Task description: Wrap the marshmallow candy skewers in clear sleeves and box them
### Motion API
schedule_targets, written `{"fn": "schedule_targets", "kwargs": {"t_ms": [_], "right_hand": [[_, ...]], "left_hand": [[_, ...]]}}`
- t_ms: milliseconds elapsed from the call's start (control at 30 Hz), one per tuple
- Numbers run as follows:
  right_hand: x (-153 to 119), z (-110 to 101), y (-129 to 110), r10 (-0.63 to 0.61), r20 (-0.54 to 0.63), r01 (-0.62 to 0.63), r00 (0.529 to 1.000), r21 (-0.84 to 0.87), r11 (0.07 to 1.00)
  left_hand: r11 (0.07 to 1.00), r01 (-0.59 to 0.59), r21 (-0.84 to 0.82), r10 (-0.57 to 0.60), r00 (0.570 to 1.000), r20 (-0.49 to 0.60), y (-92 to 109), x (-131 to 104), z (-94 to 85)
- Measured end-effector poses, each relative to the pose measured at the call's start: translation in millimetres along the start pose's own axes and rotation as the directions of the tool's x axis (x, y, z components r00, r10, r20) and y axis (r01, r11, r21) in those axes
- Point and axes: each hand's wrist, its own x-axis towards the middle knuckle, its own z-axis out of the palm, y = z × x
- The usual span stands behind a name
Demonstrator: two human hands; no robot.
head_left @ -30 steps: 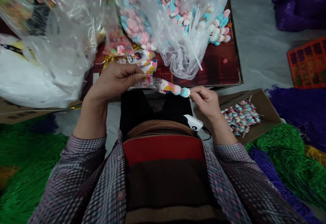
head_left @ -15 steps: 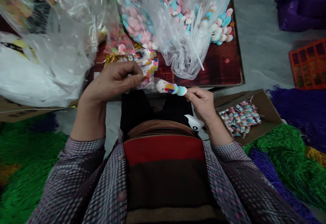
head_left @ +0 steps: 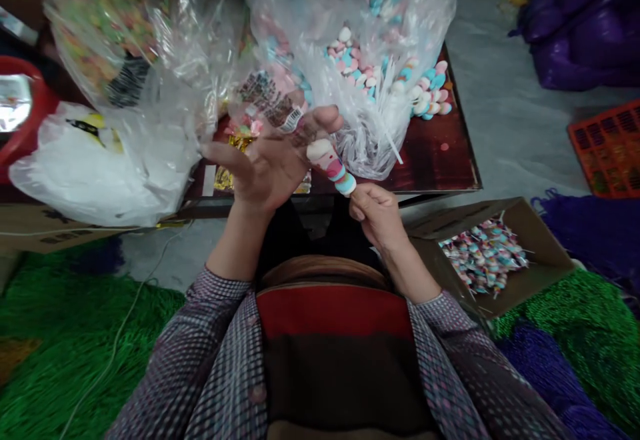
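A skewer of pastel candies (head_left: pixel 340 178) in white, pink and blue, partly in a printed clear wrapper, slants over the front edge of the table. My right hand (head_left: pixel 377 217) pinches its lower end, where the stick is hidden by the fingers. My left hand (head_left: pixel 270 170) is palm up with fingers spread, slightly blurred, beside the wrapped upper end. Whether a fingertip touches the wrapper I cannot tell. Behind the left hand lies a clear bag with dark print and a barcode (head_left: pixel 293 119). White sticks (head_left: pixel 367 150) lie in a clear bag just beyond the skewer.
Bags of pink, white and blue candies (head_left: pixel 353 60) stand on the dark red table (head_left: pixel 435 153). A cardboard box (head_left: pixel 545 273) of wrapped skewers sits at right. Nearby are an orange crate (head_left: pixel 607 150), a white bag (head_left: pixel 100 167) and green strands (head_left: pixel 55 333) on the floor.
My left hand has moved right and turned from a pinch to a spread palm. The skewer has tilted steeper, its lower end still in my right hand. The camera view has shifted.
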Motion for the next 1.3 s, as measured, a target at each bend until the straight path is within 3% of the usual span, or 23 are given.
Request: {"fn": "schedule_targets", "kwargs": {"t_ms": [100,333,500,600,667,733,800,867,933,1000,1100,1200,1300], "right_hand": [[-2.9,11.5,-1.7,0.033,0.057,-0.035,0.998,0.025,0.999],[-0.9,21.6,9.1,-0.159,-0.047,0.142,0.986,-0.26,0.955],[-0.3,16.5,3.4,-0.179,0.06,0.188,0.982,-0.382,0.905],[-2.5,14.7,-0.5,-0.232,-0.002,0.204,0.973,-0.47,0.859],[-3.1,15.9,-0.9,-0.143,-0.023,0.126,0.989,-0.356,0.926],[-2.5,17.6,-0.3,0.052,0.099,-0.037,0.994,-0.143,0.989],[-1.3,18.3,0.4,0.185,0.255,-0.187,0.949,-0.017,0.982],[-0.3,18.0,0.8,0.206,0.294,-0.212,0.933,-0.013,0.977],[0.1,17.5,1.0,0.179,0.262,-0.172,0.948,-0.049,0.984],[-0.1,17.5,1.1,0.137,0.228,-0.119,0.964,-0.094,0.988],[-1.3,17.5,1.6,0.014,0.139,0.019,0.99,-0.232,0.973],[-3.9,16.7,3.7,-0.166,-0.013,0.147,0.986,-0.401,0.904],[-6.3,16.4,7.3,-0.241,-0.074,0.182,0.968,-0.458,0.87]], "left_hand": [[0.965,-0.027,-0.26,0.035,0.999,0.028,-2.0,1.7,11.3],[0.944,-0.016,-0.33,-0.002,0.998,-0.056,-18.2,-4.1,41.7],[0.965,0.085,-0.247,-0.111,0.989,-0.096,-22.1,0.5,37.8],[0.941,0.068,-0.333,-0.107,0.989,-0.099,-19.4,1.8,37.7],[0.916,0.071,-0.395,-0.092,0.995,-0.034,-21.1,-3.7,40.8],[0.911,0.098,-0.402,-0.089,0.995,0.041,-24.1,-11.7,41.4],[0.909,0.1,-0.406,-0.076,0.994,0.076,-24.3,-17.1,35.6],[0.894,0.072,-0.442,-0.05,0.997,0.062,-19.8,-15.8,23.9],[0.886,0.044,-0.462,-0.045,0.999,0.008,-13.2,-8.6,10.7],[0.925,-0.028,-0.379,-0.016,0.994,-0.111,-9.4,0.5,1.5],[0.995,-0.06,-0.082,0.039,0.971,-0.236,-13.0,9.6,0.6],[0.99,0.013,0.142,0.022,0.969,-0.245,-20.8,10.7,9.7],[0.983,0.05,0.178,-0.01,0.975,-0.22,-23.4,9.1,16.9]]}}
